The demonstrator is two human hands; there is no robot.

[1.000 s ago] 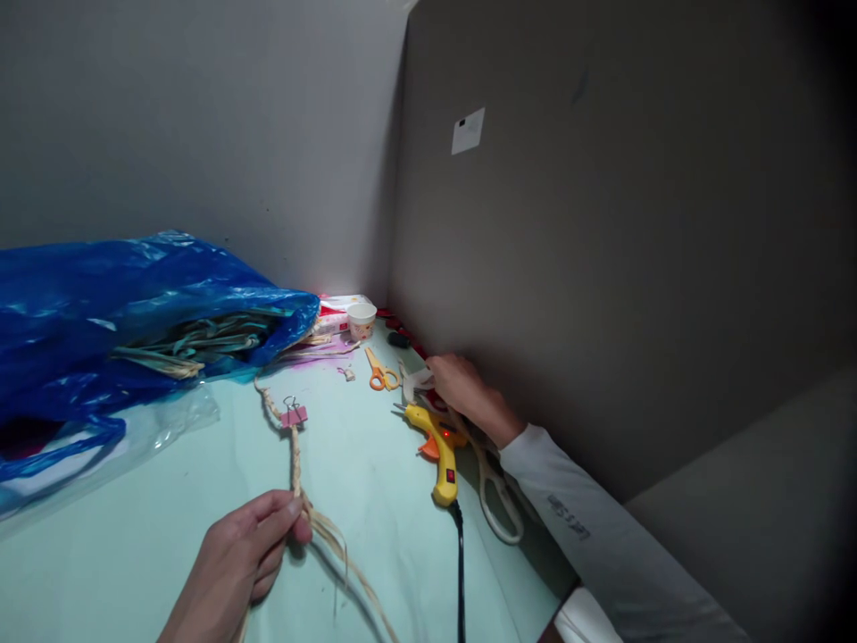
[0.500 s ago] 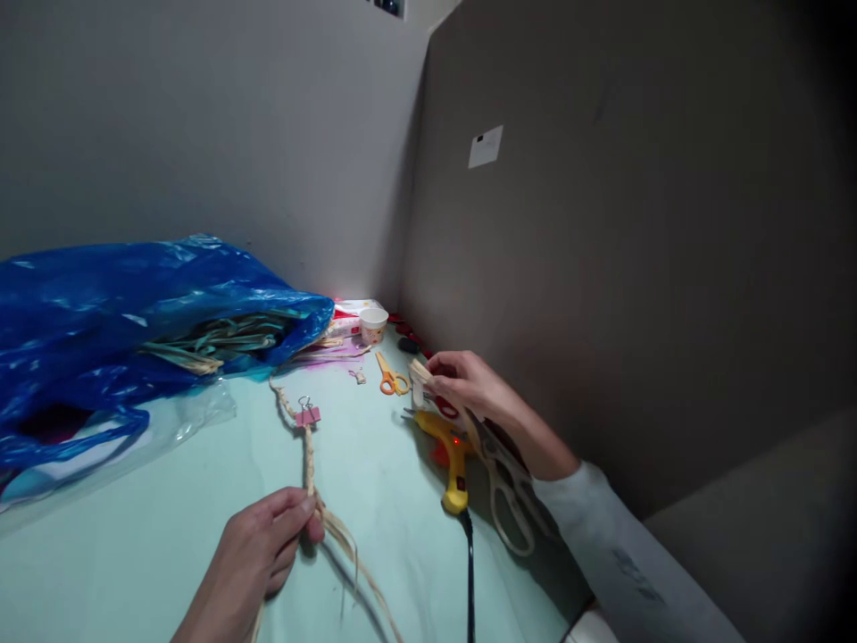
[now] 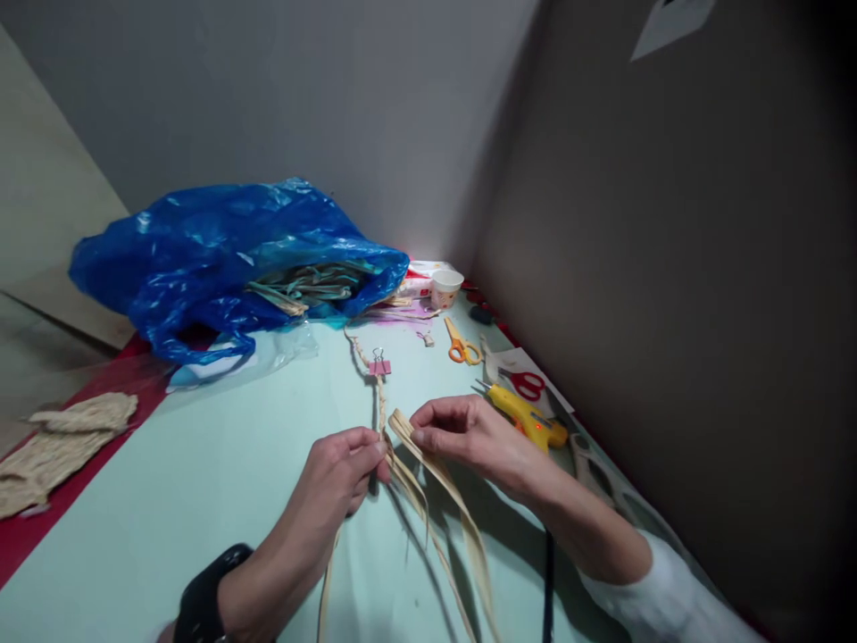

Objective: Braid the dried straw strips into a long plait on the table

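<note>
Look, braided above, loose below!
From the head view, I see the left hand [image 3: 348, 464] pinching the braid [image 3: 381, 395] just this side of a pink clip [image 3: 379, 367] on the green tabletop [image 3: 228, 455]; loose strands [image 3: 410, 485] trail unplaited. Beside it, the right hand [image 3: 461, 438] grips a fibre strip [image 3: 469, 522], seemingly not worked in yet.

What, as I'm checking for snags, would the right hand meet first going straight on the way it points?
Probably the braid below the pink clip, though the right hand might pass above it; depth is unclear.
</note>
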